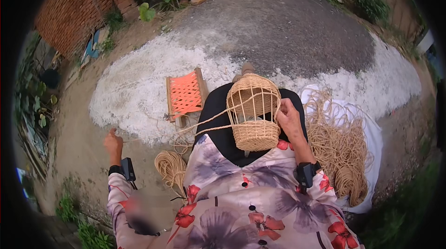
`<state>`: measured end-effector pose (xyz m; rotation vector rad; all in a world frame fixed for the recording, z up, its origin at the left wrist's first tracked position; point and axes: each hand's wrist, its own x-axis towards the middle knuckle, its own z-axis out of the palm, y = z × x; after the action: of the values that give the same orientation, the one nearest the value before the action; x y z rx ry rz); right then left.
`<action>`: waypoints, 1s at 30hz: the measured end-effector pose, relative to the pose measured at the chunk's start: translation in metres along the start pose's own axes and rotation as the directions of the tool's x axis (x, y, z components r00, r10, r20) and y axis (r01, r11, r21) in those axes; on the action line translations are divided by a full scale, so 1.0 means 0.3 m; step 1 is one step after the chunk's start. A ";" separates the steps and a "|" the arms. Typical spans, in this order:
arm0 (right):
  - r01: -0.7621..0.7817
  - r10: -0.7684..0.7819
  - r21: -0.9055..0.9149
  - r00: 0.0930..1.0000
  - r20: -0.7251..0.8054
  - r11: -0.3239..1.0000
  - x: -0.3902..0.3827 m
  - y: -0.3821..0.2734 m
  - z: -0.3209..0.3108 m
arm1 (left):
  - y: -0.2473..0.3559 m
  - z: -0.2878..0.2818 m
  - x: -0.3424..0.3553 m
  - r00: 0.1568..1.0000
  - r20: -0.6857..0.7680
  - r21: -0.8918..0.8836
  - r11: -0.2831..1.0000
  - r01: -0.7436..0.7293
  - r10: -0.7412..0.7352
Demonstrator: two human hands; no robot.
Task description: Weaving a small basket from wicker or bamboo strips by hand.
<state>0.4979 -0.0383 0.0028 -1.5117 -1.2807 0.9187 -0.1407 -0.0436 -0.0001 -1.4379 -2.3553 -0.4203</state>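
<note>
1. Outdoors, under the head camera, dark grainy material [288, 26] is spread on the ground with a white patch [125, 82] around its near side; a brick wall [69, 21] stands behind at left.
2. On the person's lap, over black cloth [216, 100], rests the woven basket [255, 136]: tight weaving at both ends, and open upright rods between them.
3. Right hand [289, 118] is at the basket's right side — its fingers are bent and grasp the edge there.
4. Left hand [113, 144] is stretched far to the left, well apart from the basket; its fingers are curled closed on a cord [213, 117], which runs across to the basket.
5. Near the left knee stands a low stool [185, 92] with orange webbing; nearer to the person lies a cord coil [169, 165].
6. At right, a loose cord heap [330, 133] lies on white cloth [375, 137] — much tangled.
</note>
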 end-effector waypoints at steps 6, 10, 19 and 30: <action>-0.004 -0.004 -0.138 0.998 -0.056 0.990 0.008 -0.075 0.002 | 0.719 -0.139 -0.201 0.835 0.415 -0.775 0.620 0.118 0.360; -0.070 0.063 -0.194 0.997 -0.045 0.978 0.026 -0.060 0.004 | 1.086 -0.355 -0.349 0.633 0.346 -0.907 0.419 0.038 0.692; -0.011 0.004 -0.124 0.998 -0.055 0.992 0.029 -0.061 0.017 | 0.721 -0.294 -0.316 0.521 0.555 -0.822 0.523 0.225 0.648; 0.039 -0.113 -0.475 0.985 -0.128 0.879 -0.073 -0.119 0.080 | 0.756 -0.126 -0.234 0.701 0.393 -0.819 0.573 -0.027 0.596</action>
<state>0.4608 -0.0542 0.0293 -1.8481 -1.5089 0.4388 0.0972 -0.0152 0.0187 -2.7984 -2.3337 -1.0741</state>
